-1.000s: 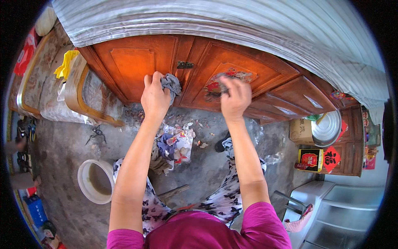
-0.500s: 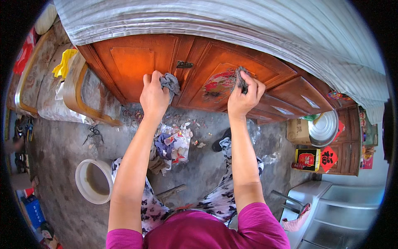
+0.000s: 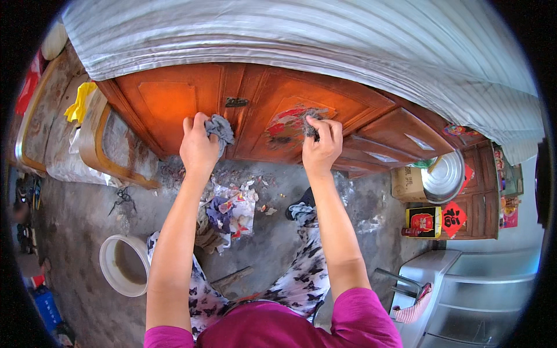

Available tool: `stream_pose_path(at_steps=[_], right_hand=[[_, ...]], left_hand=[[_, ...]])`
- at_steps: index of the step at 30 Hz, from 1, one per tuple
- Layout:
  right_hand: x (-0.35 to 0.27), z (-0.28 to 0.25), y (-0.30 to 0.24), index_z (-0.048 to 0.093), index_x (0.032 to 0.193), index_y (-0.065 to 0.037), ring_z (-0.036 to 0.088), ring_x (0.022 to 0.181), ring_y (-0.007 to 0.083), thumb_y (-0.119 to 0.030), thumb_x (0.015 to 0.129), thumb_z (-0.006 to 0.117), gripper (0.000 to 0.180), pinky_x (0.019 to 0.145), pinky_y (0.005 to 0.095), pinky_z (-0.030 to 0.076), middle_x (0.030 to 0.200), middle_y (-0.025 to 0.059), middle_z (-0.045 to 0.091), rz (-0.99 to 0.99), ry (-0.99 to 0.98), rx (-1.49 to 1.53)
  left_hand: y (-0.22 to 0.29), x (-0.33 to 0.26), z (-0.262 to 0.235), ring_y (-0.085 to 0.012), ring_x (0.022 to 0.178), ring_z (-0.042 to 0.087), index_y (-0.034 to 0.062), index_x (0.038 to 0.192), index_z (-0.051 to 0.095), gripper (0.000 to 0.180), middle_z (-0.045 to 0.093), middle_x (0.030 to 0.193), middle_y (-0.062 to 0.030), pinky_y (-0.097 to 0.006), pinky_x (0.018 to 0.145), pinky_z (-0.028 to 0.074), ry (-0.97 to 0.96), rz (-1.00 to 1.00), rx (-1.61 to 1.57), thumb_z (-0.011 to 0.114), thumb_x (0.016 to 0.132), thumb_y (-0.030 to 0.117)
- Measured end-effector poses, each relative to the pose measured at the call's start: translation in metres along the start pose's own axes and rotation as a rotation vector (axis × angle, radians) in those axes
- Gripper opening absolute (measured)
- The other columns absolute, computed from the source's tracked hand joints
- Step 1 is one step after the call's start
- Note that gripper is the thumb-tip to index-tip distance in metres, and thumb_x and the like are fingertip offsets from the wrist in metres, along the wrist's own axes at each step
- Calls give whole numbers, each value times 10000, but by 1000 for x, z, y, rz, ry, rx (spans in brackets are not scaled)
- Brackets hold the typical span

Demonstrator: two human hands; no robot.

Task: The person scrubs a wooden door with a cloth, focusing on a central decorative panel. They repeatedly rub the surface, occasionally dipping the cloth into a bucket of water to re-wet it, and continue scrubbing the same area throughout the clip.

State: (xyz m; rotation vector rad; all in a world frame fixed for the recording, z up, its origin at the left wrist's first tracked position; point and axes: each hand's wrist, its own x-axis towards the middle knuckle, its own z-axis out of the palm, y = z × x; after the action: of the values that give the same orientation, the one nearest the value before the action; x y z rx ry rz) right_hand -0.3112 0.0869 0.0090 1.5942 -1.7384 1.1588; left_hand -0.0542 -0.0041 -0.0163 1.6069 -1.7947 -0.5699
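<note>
On the right wooden door (image 3: 301, 119) of the orange-brown cabinet, the right hand (image 3: 321, 145) had slid back to the left. Half a second before, it was further right on that panel, and a second before that it was about where it was now. So the hand went across the panel and came back, like a rubbing stroke. Its grip was tight on a small dark scrubber (image 3: 311, 129), pressed onto the torn red sticker (image 3: 287, 122) that was stuck to the door.

The left hand (image 3: 199, 148) had not moved. It stayed up against the left door (image 3: 159, 101), and its grip was closed around a bunched grey rag (image 3: 221, 127). The rag sat just beside the middle post, below the little dark latch (image 3: 236, 102).

Much of the sticker was still on the wood, ragged and patchy, so the cleaning looked only partly done. I think more rubbing was needed on that spot.

Down on the floor (image 3: 81, 232), scraps of torn paper (image 3: 235, 206) lay near the person's knees. A white bucket (image 3: 123, 264) of cloudy water stood off to the left, well apart from both hands.
</note>
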Motion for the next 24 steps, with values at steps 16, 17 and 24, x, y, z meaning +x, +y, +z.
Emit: stream_pose_path(at_steps=[16,17,24], right_hand=[[-1,11,3,785,1019,-189,636,873,296,0,738,776,338,798,431,511,938,62,621,135,203,67],[-1,12,1,784,1016,-194,635,872,290,-13,737,779,332,798,430,505,937,55,621,148,158,74],[1,11,1,760,1033,-178,610,885,300,13,733,749,356,801,449,474,938,69,617,123,210,15]], left_hand=[[2,-4,0,-476,999,637,120,1170,545,350,557,1204,-171,-548,816,529,78,49,-17,645,841,54],[0,-4,1,-475,1001,636,120,1170,545,351,557,1202,-173,-546,818,530,83,59,-21,646,840,53],[-2,-6,7,-480,1020,626,108,1176,540,361,552,1199,-175,-541,834,529,72,63,-19,653,838,47]])
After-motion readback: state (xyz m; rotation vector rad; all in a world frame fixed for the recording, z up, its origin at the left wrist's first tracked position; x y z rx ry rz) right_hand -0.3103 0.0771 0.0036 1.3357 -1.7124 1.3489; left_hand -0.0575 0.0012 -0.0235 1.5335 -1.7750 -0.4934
